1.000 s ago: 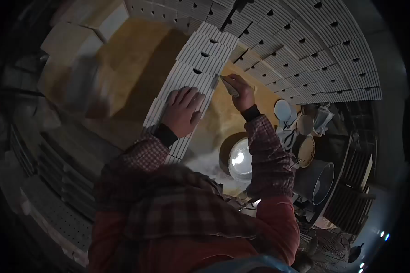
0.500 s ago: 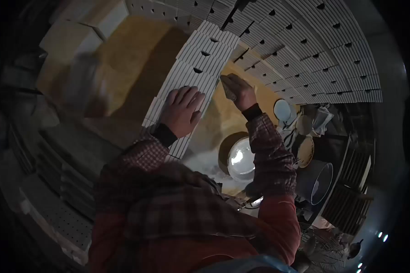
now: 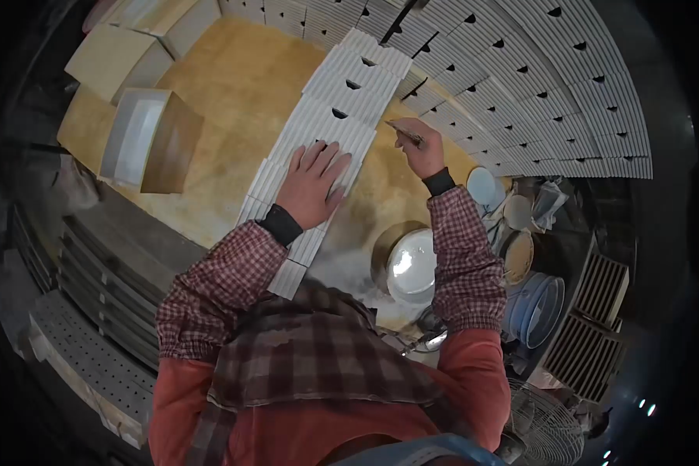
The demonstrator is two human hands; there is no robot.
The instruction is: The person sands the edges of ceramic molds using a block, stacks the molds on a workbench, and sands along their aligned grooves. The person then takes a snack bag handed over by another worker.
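A long row of pale, thin ridged pieces (image 3: 326, 124) with dark half-round notches lies across the yellow-brown tabletop (image 3: 248, 85). My left hand (image 3: 312, 185) rests flat on this row, fingers spread. Just right of the row, my right hand (image 3: 423, 147) is closed around a small flat tool (image 3: 408, 137), held almost edge-on with its tip toward the row's edge. Its exact kind I cannot tell. Near my right forearm stands a white bowl (image 3: 412, 268) with a shiny surface inside.
Many more ridged pieces (image 3: 551, 85) are stacked along the back right. An open box (image 3: 163, 144) stands at left, with more boxes (image 3: 120, 58) behind it. Right of my arm are a bucket (image 3: 534, 311), round containers (image 3: 519, 256) and a wire fan guard (image 3: 547, 423).
The view has become brighter and sharper. My right hand has turned, so the flat tool shows its narrow side instead of its broad face. My left hand stays on the row.
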